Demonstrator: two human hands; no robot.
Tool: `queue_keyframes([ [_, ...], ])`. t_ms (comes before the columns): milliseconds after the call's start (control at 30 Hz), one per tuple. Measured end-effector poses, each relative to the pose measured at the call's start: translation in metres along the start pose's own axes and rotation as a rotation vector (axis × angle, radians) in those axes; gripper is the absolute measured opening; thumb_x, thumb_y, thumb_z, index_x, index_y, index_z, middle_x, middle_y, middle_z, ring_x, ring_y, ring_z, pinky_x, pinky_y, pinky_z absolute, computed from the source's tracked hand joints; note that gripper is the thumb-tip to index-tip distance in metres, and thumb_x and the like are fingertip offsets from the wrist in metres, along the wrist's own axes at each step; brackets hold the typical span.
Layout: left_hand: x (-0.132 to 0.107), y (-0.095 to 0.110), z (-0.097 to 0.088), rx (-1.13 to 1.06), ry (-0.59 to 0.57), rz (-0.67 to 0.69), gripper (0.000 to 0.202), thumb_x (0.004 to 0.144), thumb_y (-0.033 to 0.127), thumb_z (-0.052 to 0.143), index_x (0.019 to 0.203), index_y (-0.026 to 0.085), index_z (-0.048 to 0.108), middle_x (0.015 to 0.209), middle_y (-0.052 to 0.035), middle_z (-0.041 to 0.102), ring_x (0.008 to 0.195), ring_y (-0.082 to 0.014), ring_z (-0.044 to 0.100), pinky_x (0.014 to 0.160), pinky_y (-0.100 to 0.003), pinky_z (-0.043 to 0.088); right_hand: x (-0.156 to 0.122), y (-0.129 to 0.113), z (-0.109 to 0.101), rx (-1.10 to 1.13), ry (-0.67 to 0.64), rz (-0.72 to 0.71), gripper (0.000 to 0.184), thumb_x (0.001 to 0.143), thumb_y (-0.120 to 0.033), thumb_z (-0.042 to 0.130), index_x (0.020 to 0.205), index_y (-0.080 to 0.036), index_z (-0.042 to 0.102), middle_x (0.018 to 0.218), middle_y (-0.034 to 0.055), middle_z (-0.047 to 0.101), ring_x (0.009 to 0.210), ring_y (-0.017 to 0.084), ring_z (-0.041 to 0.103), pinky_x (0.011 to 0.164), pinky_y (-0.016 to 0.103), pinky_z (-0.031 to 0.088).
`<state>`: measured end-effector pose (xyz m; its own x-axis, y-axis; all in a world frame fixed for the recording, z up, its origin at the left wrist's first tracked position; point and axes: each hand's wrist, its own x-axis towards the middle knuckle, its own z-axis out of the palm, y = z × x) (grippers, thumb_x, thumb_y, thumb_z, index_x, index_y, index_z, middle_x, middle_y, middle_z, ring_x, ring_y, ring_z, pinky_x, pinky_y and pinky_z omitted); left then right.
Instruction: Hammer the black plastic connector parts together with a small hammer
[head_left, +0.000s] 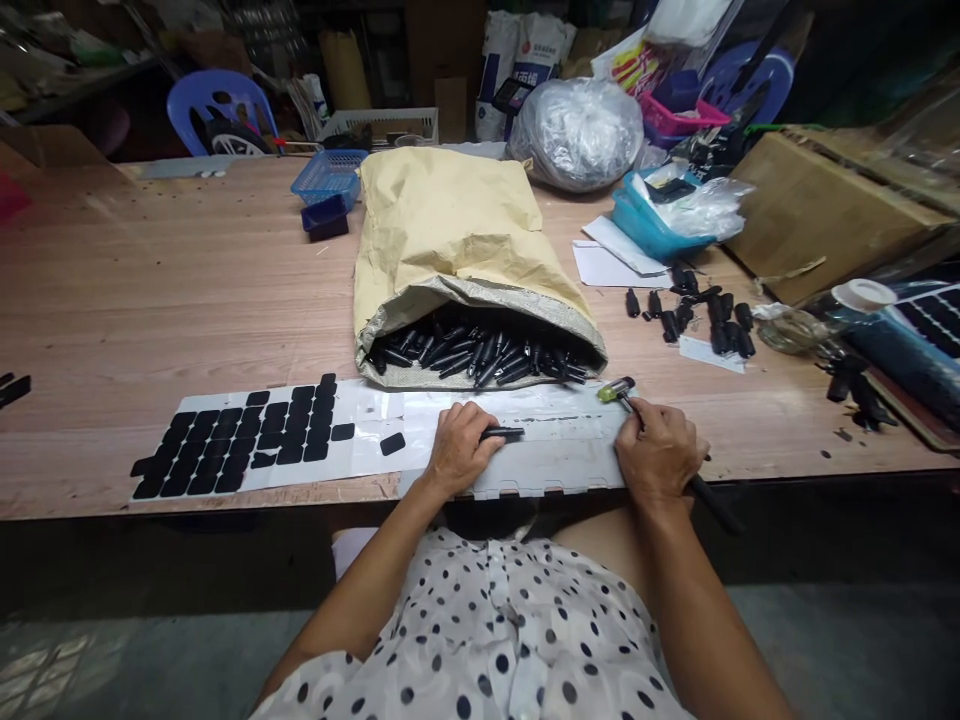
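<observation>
My left hand (461, 448) is closed around a slim black pen-shaped part (508, 432), which lies level on a grey-white board (559, 462) at the table's front edge. In my right hand (661, 450) is a small hammer (616, 389) with a yellow-green and dark head and a black handle; its head is just above or on the board's far right corner. Right behind the board, a large yellowish paper sack (450, 215) lies with its mouth towards me, full of similar black parts (480, 352). A white sheet of rounded black pads (229, 440) extends to the left.
Beyond the sack stand a blue basket (328, 178), a small dark blue tray (325, 217) and a stuffed clear plastic bag (577, 130). To the right are loose black pieces (724, 320), a turquoise basin (652, 232), a cardboard box (810, 215) and a white-capped jar (862, 295).
</observation>
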<state>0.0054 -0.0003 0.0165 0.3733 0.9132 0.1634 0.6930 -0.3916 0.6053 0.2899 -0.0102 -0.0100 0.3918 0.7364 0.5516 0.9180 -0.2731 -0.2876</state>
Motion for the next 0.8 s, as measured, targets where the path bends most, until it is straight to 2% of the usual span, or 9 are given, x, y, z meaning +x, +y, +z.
queue_keyframes([
  [67, -0.008, 0.003, 0.000, 0.003, -0.025, 0.101, 0.014, 0.100, 0.031, 0.056, 0.099, 0.021, 0.066, 0.094, -0.0049, 0.065, 0.089, -0.0227, 0.055, 0.081, -0.038, 0.045, -0.002, -0.002, 0.001, 0.016, -0.010, 0.005, 0.026, 0.089, -0.017, 0.053, 0.099, -0.020, 0.078, 0.090, 0.0109, 0.066, 0.085, 0.025, 0.053, 0.072, 0.036, 0.031],
  [133, -0.020, 0.008, 0.003, -0.017, -0.101, 0.260, 0.019, 0.103, 0.032, 0.051, 0.102, 0.019, 0.064, 0.094, -0.0059, 0.066, 0.087, -0.0214, 0.055, 0.078, -0.036, 0.044, -0.003, -0.002, 0.001, 0.034, -0.023, 0.004, 0.027, 0.089, -0.017, 0.053, 0.101, -0.020, 0.077, 0.091, 0.0110, 0.066, 0.086, 0.025, 0.052, 0.073, 0.036, 0.032],
  [200, -0.035, 0.013, 0.007, -0.027, -0.201, 0.444, 0.018, 0.103, 0.032, 0.051, 0.107, 0.019, 0.064, 0.096, -0.0062, 0.067, 0.087, -0.0203, 0.056, 0.078, -0.035, 0.043, -0.004, -0.002, 0.001, 0.043, -0.036, 0.006, 0.028, 0.089, -0.017, 0.052, 0.102, -0.020, 0.077, 0.092, 0.0112, 0.066, 0.087, 0.026, 0.051, 0.074, 0.036, 0.032],
  [267, -0.050, 0.015, 0.011, 0.013, -0.241, 0.547, 0.014, 0.101, 0.024, 0.054, 0.108, 0.019, 0.065, 0.097, -0.0064, 0.069, 0.091, -0.0205, 0.057, 0.083, -0.035, 0.044, -0.004, -0.001, 0.001, 0.046, -0.047, 0.017, 0.028, 0.089, -0.017, 0.053, 0.103, -0.020, 0.077, 0.093, 0.0113, 0.066, 0.087, 0.026, 0.051, 0.074, 0.037, 0.032],
  [367, -0.066, 0.014, 0.014, 0.130, -0.155, 0.512, 0.019, 0.092, 0.010, 0.053, 0.095, 0.021, 0.069, 0.110, -0.0097, 0.071, 0.106, -0.0243, 0.056, 0.093, -0.040, 0.043, -0.004, -0.001, 0.002, 0.060, -0.058, 0.032, 0.027, 0.089, -0.018, 0.054, 0.104, -0.020, 0.076, 0.094, 0.0119, 0.065, 0.089, 0.027, 0.051, 0.074, 0.037, 0.033],
  [500, -0.073, 0.012, 0.013, 0.225, -0.095, 0.442, 0.021, 0.083, 0.005, 0.056, 0.081, 0.021, 0.071, 0.141, -0.0122, 0.062, 0.120, -0.0301, 0.052, 0.098, -0.046, 0.045, -0.004, -0.001, 0.002, 0.089, -0.070, 0.031, 0.028, 0.088, -0.020, 0.053, 0.104, -0.019, 0.076, 0.094, 0.0131, 0.064, 0.088, 0.027, 0.050, 0.073, 0.038, 0.032],
  [700, -0.071, 0.017, 0.013, 0.148, -0.120, 0.372, 0.020, 0.088, 0.010, 0.060, 0.083, 0.022, 0.074, 0.136, -0.0112, 0.065, 0.118, -0.0299, 0.054, 0.098, -0.048, 0.048, -0.004, -0.001, 0.001, 0.094, -0.074, 0.030, 0.028, 0.086, -0.021, 0.055, 0.105, -0.019, 0.075, 0.093, 0.0131, 0.063, 0.088, 0.027, 0.049, 0.073, 0.038, 0.033],
  [800, -0.066, 0.020, 0.005, 0.047, -0.152, 0.325, 0.011, 0.089, 0.017, 0.067, 0.083, 0.022, 0.074, 0.134, -0.0105, 0.066, 0.118, -0.0291, 0.055, 0.100, -0.047, 0.049, -0.004, -0.002, 0.001, 0.082, -0.065, 0.019, 0.028, 0.086, -0.021, 0.055, 0.105, -0.019, 0.075, 0.092, 0.0127, 0.063, 0.087, 0.027, 0.049, 0.074, 0.039, 0.033],
])
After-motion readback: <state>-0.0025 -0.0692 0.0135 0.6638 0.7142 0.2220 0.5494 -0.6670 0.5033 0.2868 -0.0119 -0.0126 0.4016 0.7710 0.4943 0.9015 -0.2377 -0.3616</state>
